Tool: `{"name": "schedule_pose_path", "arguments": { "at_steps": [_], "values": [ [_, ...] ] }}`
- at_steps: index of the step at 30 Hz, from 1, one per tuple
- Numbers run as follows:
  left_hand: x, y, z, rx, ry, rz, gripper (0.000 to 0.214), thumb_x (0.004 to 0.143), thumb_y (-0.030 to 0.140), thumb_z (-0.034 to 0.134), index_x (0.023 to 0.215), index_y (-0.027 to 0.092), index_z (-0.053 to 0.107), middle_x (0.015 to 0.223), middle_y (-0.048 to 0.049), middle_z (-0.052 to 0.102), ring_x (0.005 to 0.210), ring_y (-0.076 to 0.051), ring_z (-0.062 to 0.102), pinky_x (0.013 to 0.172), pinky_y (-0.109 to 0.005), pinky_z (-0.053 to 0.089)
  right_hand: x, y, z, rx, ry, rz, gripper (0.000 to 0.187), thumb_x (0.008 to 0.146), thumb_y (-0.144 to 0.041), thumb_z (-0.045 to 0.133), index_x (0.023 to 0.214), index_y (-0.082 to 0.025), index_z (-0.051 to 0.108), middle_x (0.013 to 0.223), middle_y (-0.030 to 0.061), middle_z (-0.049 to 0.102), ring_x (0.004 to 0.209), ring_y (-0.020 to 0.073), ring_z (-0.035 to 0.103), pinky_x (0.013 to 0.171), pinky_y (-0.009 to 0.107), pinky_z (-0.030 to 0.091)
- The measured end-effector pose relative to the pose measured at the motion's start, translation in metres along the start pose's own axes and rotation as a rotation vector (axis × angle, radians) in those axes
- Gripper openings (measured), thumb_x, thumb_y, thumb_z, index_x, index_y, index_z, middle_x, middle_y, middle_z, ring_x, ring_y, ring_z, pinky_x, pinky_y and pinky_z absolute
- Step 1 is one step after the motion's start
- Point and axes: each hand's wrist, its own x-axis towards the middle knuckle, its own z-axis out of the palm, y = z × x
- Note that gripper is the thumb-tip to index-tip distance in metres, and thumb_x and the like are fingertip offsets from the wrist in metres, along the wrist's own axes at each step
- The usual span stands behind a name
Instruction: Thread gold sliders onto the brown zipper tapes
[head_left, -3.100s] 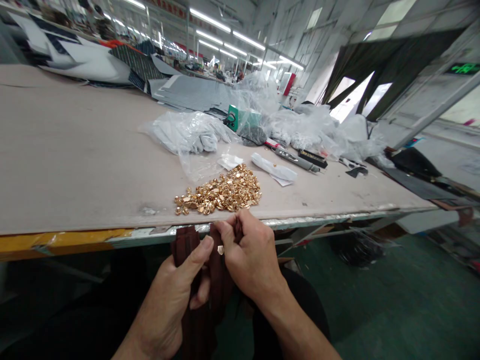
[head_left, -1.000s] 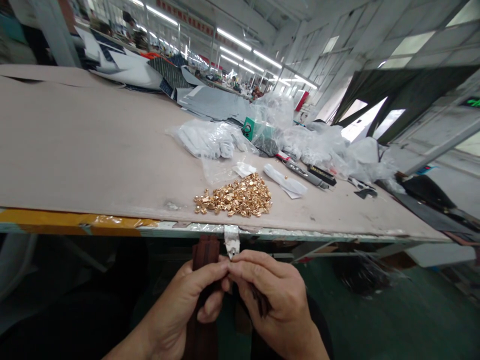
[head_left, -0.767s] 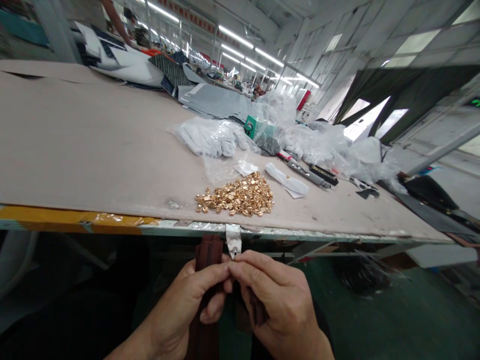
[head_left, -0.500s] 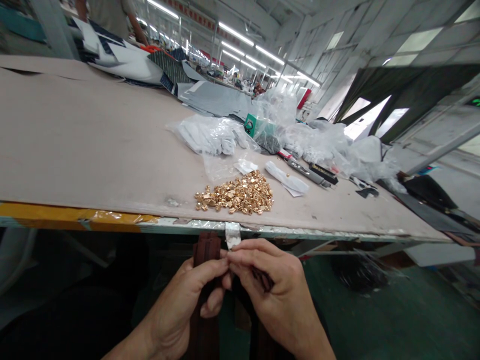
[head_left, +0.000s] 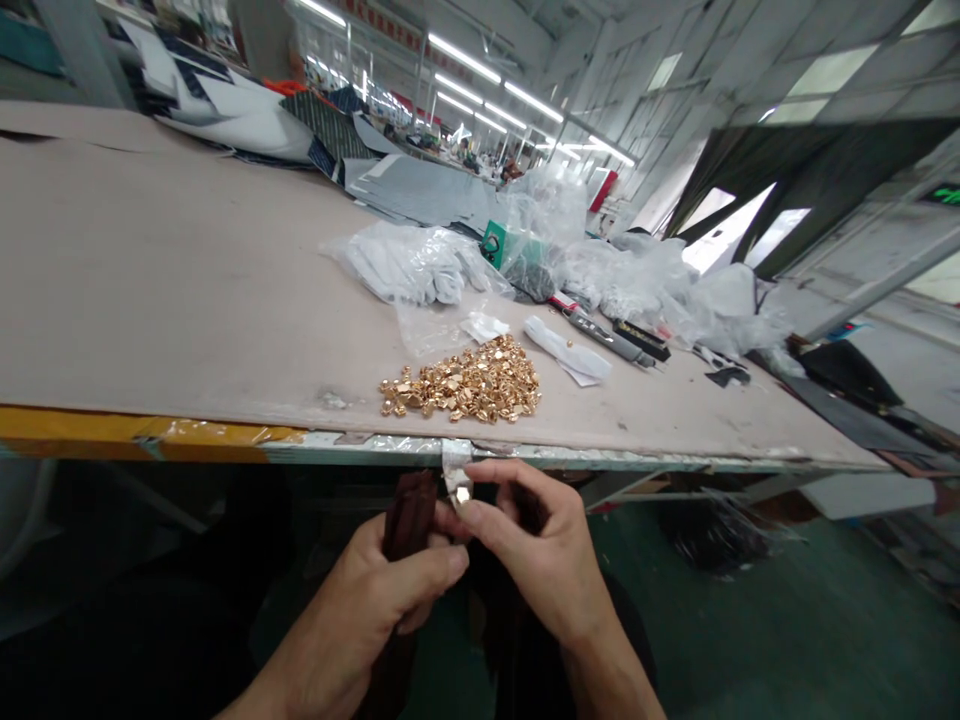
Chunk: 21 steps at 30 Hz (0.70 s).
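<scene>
My left hand (head_left: 367,592) is closed around a bundle of dark reddish-brown straps (head_left: 409,512), which stand up past my fingers and hang down below. Between the thumb and fingertips of my right hand (head_left: 546,548) is a small shiny gold metal piece (head_left: 463,494), close to the left fingertips. Both hands are just below the table's front edge. A heap of similar small gold metal pieces (head_left: 480,385) lies on the tabletop directly beyond them. Whether the gold piece touches a strap, I cannot tell.
The brown-covered table (head_left: 187,300) has a taped front edge (head_left: 225,437). White paper (head_left: 568,350), a grey tool like a utility knife (head_left: 611,338) and crumpled plastic bags (head_left: 420,262) lie behind the heap. Fabric pieces (head_left: 247,115) lie farther back, near a standing person (head_left: 264,40).
The fingertips of my two hands have moved apart a little, and the gold piece shows in my right fingers. The strap bundle has turned slightly. The view has shifted a little.
</scene>
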Motion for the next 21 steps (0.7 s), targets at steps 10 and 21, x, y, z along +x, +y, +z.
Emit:
{"name": "schedule_pose_path", "arguments": {
  "at_steps": [10,21],
  "values": [
    [0.001,-0.004,0.002,0.25,-0.007,0.246,0.02,0.057,0.011,0.079,0.074,0.02,0.072,0.071,-0.0006,0.07,0.068,-0.02,0.06,0.06,-0.025,0.05,-0.024,-0.005,0.022,-0.049,-0.017,-0.216,0.025,0.063,-0.017,0.082,0.084,-0.019,0.069,0.066,-0.0042,0.058,0.055,0.0101,0.049,0.052,0.021,0.04],
    [-0.009,0.0,0.013,0.039,-0.008,0.131,0.022,0.056,0.022,0.082,0.077,0.019,0.075,0.067,-0.0011,0.071,0.072,-0.023,0.067,0.067,-0.027,0.052,-0.017,0.004,0.015,0.499,-0.031,0.343,0.025,0.055,-0.021,0.082,0.072,-0.016,0.065,0.051,-0.0063,0.055,0.041,0.0056,0.04,0.039,0.017,0.033]
  ]
}}
